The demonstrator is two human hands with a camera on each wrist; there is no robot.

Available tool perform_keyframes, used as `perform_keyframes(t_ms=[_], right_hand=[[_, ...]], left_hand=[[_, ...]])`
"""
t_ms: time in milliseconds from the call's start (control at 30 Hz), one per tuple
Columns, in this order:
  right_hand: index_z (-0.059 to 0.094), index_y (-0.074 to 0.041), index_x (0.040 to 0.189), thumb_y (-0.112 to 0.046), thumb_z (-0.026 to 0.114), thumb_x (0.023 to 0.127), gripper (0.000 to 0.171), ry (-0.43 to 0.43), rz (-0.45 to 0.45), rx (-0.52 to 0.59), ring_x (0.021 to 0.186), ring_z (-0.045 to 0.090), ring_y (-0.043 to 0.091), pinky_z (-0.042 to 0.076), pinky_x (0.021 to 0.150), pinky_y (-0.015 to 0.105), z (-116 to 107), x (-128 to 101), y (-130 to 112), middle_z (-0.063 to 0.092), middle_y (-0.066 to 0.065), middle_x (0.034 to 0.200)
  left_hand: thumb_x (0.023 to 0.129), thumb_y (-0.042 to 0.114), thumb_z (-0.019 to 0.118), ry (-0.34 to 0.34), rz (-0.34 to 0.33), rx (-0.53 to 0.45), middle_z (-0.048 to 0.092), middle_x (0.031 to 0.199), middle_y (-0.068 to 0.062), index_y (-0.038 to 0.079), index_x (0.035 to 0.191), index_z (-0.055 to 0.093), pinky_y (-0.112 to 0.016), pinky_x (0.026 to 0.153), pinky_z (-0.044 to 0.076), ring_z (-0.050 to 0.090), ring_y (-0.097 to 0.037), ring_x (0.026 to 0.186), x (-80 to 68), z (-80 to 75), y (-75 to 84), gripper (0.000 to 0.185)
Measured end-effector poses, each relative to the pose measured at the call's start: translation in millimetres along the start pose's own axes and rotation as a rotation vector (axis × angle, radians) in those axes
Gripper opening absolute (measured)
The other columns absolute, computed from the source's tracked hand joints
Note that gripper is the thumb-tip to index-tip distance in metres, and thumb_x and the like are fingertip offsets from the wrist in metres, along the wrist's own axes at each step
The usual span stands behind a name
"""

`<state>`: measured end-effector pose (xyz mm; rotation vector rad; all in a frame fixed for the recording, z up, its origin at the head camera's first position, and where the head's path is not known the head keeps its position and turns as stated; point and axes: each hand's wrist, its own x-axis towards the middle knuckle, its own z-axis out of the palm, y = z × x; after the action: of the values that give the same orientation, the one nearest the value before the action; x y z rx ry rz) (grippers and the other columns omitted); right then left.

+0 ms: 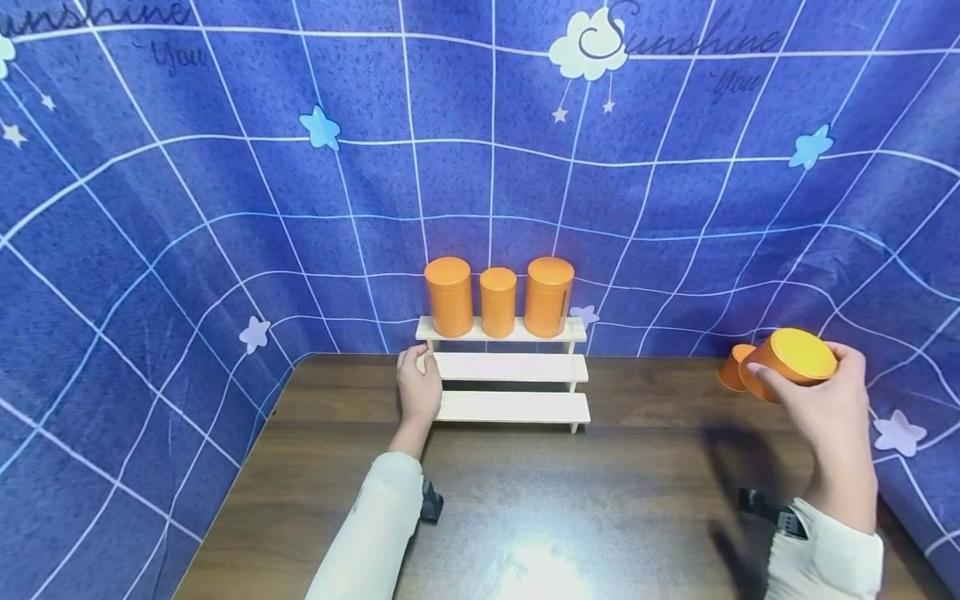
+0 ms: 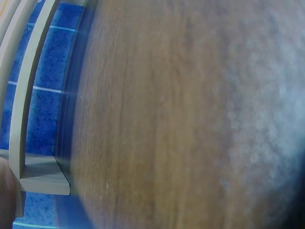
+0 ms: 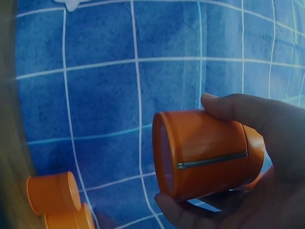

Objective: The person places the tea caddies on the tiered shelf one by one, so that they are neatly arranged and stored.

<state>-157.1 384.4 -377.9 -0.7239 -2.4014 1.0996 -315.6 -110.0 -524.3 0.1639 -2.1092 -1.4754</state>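
A pale wooden three-tier shelf [image 1: 513, 407] stands on the table, with three orange canisters on its top tier: a left one [image 1: 450, 300], a smaller middle one [image 1: 498, 304] and a right one [image 1: 549, 300]. My left hand [image 1: 420, 387] grips the shelf's left end; in the left wrist view, only a bit of a finger [image 2: 6, 193] shows beside the wood. Off to the right, my right hand [image 1: 832, 404] holds another orange canister [image 1: 795, 362] between thumb and fingers, tilted. A dark seam runs along that canister's side [image 3: 209, 138] in the right wrist view.
Beyond the held canister is a smaller orange canister [image 1: 733, 371]; the right wrist view shows two orange canisters there, one [image 3: 50, 194] partly covering the other [image 3: 69, 220]. A blue patterned cloth [image 1: 360, 183] hangs behind the brown wooden table [image 1: 315, 483].
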Motion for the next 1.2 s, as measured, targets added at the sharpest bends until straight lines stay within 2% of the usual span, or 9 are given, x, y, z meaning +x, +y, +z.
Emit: perform_keyframes(t_ms=[100,433,700,1200], right_hand=[[0.025,-0.009,0.15,-0.045,0.08,0.078,0.097,0.0,-0.03,0.0,0.124,0.044,0.034,0.039,0.099,0.036,4.1,-2.7,-5.1,0.043,0.015,0.147],[0.026,-0.008,0.149,-0.042,0.081,0.078,0.096,-0.019,-0.115,0.024,0.125,0.046,0.038,0.038,0.101,0.053,15.0,-13.0,-19.0,0.046,0.021,0.144],[0.028,-0.007,0.147,-0.039,0.085,0.075,0.097,-0.048,-0.217,0.049,0.123,0.048,0.041,0.038,0.103,0.059,30.9,-20.6,-34.9,0.048,0.024,0.14],[0.033,-0.006,0.144,-0.035,0.091,0.069,0.099,-0.093,-0.364,0.082,0.121,0.051,0.041,0.039,0.098,0.059,51.7,-39.3,-51.6,0.052,0.024,0.135]], left_hand=[[0.099,0.013,0.055,0.006,0.009,0.001,0.06,0.118,-0.015,0.002,0.114,0.065,-0.043,0.106,0.043,0.057,-0.03,0.117,0.4,0.1,0.0,0.022],[0.099,0.013,0.055,0.008,0.024,-0.003,0.06,0.117,-0.016,0.001,0.114,0.066,-0.043,0.106,0.043,0.057,-0.031,0.117,0.4,-1.9,1.7,0.022],[0.099,0.013,0.055,0.006,-0.003,-0.002,0.06,0.119,-0.015,0.002,0.114,0.066,-0.043,0.107,0.042,0.056,-0.03,0.118,-0.1,-4.6,4.5,0.021],[0.099,0.014,0.054,-0.007,-0.003,0.01,0.06,0.12,-0.016,0.001,0.115,0.065,-0.041,0.108,0.042,0.055,-0.03,0.119,-1.8,-2.9,8.0,0.023]])
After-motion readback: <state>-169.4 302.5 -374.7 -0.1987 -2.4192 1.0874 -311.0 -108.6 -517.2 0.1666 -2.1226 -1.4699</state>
